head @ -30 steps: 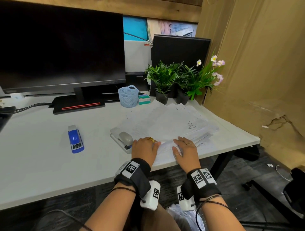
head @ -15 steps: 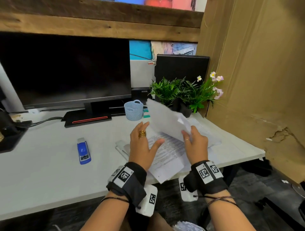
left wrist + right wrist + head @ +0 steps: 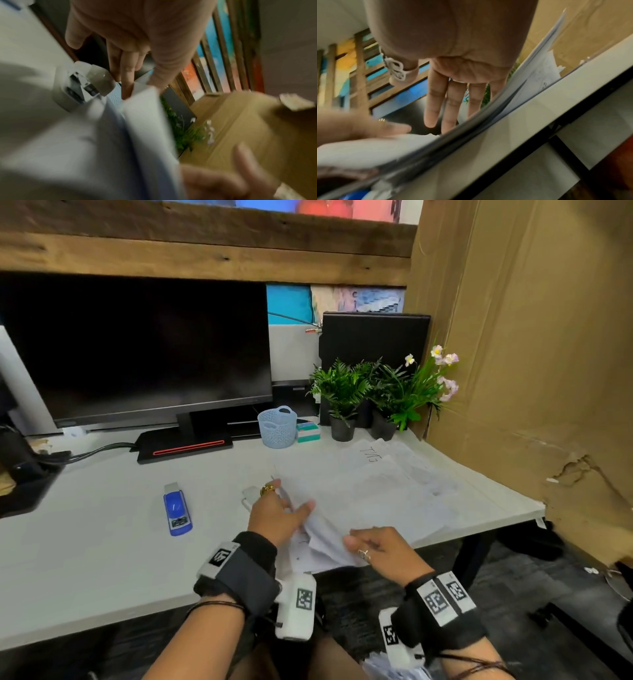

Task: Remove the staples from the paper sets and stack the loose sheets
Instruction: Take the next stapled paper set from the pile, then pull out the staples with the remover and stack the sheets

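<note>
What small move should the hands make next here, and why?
Probably draw the paper set fully toward the near edge and square it flat on the desk. The left hand pinches its far corner, the right hand lies open on it, and it sits crumpled, overhanging the edge; no staple is visible.

Little legible. Handwritten dark strokes on the top sheet (image 3: 371,451) at the far end of the spread papers — upside down, roughly like "TUJ", not surely readable. Printed lines on the sheets (image 3: 404,491) nearer the table's front edge — too blurred to read. Black-and-white square code markers on the wrist bands (image 3: 442,599) and white camera housing (image 3: 304,599) — patterns only, no letters. Small label on the blue stapler (image 3: 180,522) — illegible.
</note>
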